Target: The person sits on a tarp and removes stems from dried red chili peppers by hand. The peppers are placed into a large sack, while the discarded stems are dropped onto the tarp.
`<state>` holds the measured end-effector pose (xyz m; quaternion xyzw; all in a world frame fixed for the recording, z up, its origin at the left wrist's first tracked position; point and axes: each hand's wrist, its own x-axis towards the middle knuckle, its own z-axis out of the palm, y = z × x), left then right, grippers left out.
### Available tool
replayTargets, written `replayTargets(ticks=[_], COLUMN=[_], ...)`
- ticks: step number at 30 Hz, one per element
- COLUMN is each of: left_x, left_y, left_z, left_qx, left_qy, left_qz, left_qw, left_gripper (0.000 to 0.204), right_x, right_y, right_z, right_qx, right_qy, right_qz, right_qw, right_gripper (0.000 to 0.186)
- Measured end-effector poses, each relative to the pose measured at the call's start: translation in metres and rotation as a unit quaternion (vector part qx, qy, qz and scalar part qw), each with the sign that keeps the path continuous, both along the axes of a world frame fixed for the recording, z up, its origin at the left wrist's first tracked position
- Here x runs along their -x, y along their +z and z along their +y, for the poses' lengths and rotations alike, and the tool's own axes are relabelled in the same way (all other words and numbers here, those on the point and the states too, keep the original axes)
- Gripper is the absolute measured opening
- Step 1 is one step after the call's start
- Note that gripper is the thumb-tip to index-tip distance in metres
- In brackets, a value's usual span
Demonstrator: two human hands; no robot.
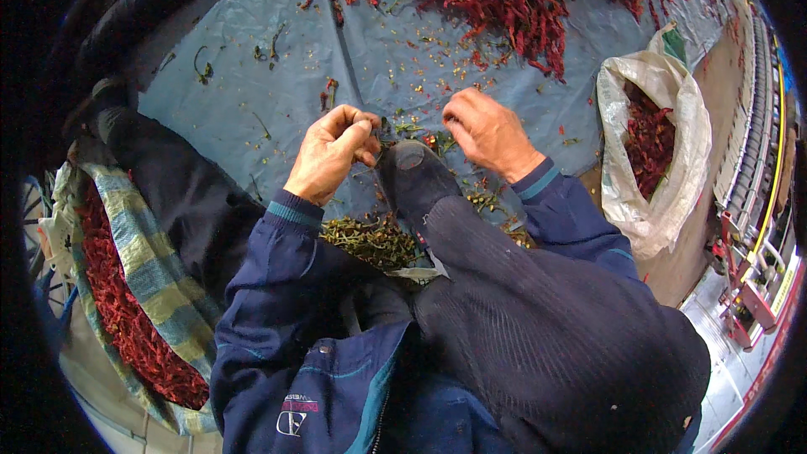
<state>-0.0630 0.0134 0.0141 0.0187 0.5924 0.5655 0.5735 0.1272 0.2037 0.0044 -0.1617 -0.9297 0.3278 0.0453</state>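
My left hand (333, 150) is held above the blue sheet (244, 101), thumb and fingers pinched together. What it grips, if anything, is too small to make out. Across from it, my right hand (490, 130) has its fingers curled in and pressed together, their tips out of sight. Between and beneath the hands, green stem bits (410, 128) are scattered by my shoe (410, 160). A heap of dry greenish stems (374, 241) lies between my legs. Beyond the hands, a large pile of dried red chillies (513, 8) spreads over the sheet.
To the right stands an open white sack (688, 130) with red chillies inside. A striped sack (155, 240) full of red chillies sits at my left, beside my leg (172, 172). Metal machinery (748, 277) lines the far right. Seeds and loose stems dot the sheet.
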Motion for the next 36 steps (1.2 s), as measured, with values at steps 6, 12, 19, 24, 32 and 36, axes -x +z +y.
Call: replayTargets(ticks=[6, 12, 19, 24, 32, 36], left_x=[-0.006, -0.009, -0.021, -0.018, -0.022, -0.025], left_y=[-0.01, -0.011, -0.017, -0.017, -0.01, -0.013], left_z=[-0.02, -0.022, -0.021, -0.021, -0.018, -0.017], left_qx=[0.002, 0.019, -0.033, -0.042, -0.026, -0.017], left_qy=[-0.005, -0.006, 0.022, 0.012, 0.0, -0.001], left_qz=[-0.025, -0.075, -0.101, -0.134, -0.115, -0.112], left_qw=[1.0, 0.997, 0.994, 0.99, 0.993, 0.994], left_gripper=[0.01, 0.014, 0.018, 0.019, 0.021, 0.02], right_x=[0.002, -0.003, -0.017, -0.028, -0.01, -0.02], right_y=[-0.01, -0.012, 0.01, 0.01, 0.007, -0.007], right_z=[-0.008, 0.008, 0.016, 0.019, 0.023, 0.027], right_qx=[0.048, -0.04, 0.015, 0.089, 0.003, 0.0], right_qy=[0.12, 0.057, -0.107, -0.185, -0.122, -0.122], right_qz=[0.014, 0.0, -0.011, -0.053, -0.074, -0.083], right_qw=[0.992, 0.998, 0.994, 0.977, 0.99, 0.989], right_gripper=[0.019, 0.01, 0.023, 0.019, 0.014, 0.014])
